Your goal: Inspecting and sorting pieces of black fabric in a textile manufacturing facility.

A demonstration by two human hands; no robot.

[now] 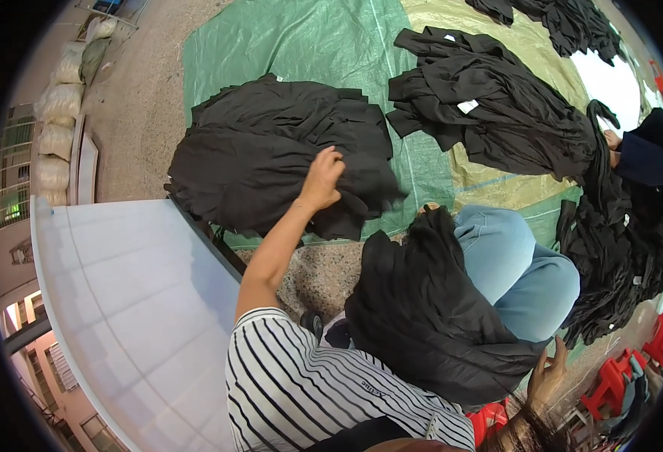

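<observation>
My left hand (pixel 322 181) reaches over a wide pile of black garments (pixel 263 151) on the green tarp. Its fingers are bent, with thumb and fingertips apart, and I see no cloth pinched between them. At the pile's right edge, a corner of cloth is blurred by motion. Another black garment (pixel 429 301) lies spread across my lap, over my legs in light blue jeans (pixel 519 264). Beside that garment's lower right edge is my right hand (pixel 546 373), fingers apart; whether it touches the cloth is hard to tell.
A second black garment pile (pixel 489 105) with white labels lies farther right. At the right edge a person's hand (pixel 612 143) handles black cloth, above more garments (pixel 617 256). A white panel (pixel 135 279) stands to my left. Red stools (pixel 610 384) are at lower right.
</observation>
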